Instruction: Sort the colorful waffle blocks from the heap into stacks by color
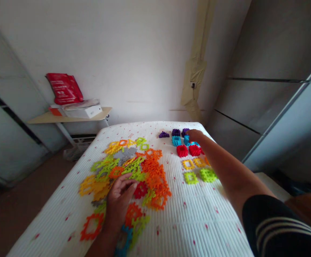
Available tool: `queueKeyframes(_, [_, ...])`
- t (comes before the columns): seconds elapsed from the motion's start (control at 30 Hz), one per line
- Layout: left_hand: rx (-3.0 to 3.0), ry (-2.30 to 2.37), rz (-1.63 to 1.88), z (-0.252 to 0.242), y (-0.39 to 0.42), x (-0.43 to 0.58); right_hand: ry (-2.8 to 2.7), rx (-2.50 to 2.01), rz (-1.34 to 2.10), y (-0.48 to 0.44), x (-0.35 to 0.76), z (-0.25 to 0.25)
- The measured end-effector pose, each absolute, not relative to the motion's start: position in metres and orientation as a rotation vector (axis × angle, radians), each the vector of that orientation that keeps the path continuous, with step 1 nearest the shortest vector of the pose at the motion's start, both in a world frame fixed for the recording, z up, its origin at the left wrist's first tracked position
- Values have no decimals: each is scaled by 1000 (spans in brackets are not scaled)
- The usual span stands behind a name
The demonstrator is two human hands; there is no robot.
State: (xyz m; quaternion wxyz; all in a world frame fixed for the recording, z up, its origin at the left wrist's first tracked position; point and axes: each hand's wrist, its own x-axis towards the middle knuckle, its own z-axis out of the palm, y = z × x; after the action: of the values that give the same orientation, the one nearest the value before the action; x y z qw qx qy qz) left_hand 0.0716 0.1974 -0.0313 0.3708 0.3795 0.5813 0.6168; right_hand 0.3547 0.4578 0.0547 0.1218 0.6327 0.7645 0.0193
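My left hand (120, 192) hovers over or rests on a loose pile of notched plastic building pieces, its fingers bent and thumb apart, with nothing visible in the grip. Near its thumb lies a red piece (140, 190); orange pieces (155, 175) heap to the right of it. My right hand (194, 135) reaches to the far right, at a purple stack (185, 131) and a blue stack (187, 140). Its fingertips are mostly hidden, so any hold there is unclear. Another purple stack (176, 132) and a blue stack (176, 141) stand just left of it.
Red stacks (182, 151), yellow frames (188, 164) and green pieces (208, 175) form rows nearer me. All lie on a white quilted bed cover (171, 228). A small table (45, 117) with a red bag (64, 89) stands at left; a grey cabinet (262, 64) borders the right.
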Motion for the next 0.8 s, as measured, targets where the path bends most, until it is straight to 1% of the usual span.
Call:
queueKeyframes(0.1, [1040,1499,1635,-28,190,64,2341,1862,173,445,350,65])
queueKeyframes(0.17, [1206,1589,1640,-27,180,54,2448,1855,253,430,346,69])
queueKeyframes(0.23, [1555,1713,1560,-27,165,42,2701,1770,390,407,342,66])
queueKeyframes(0.3, [1996,1731,1402,-29,146,31,3025,1540,462,374,337,55])
queueKeyframes(0.4, [2445,1601,1137,-34,118,22,3369,1044,323,318,327,24])
queueKeyframes(0.5, [2613,1607,923,-41,97,22,3445,738,137,274,317,-11])
queueKeyframes(0.67, [2674,1822,797,-49,87,25,3499,618,55,248,311,-44])
queueKeyframes(0.8, [2624,1813,846,-52,91,22,3537,669,80,249,309,-51])
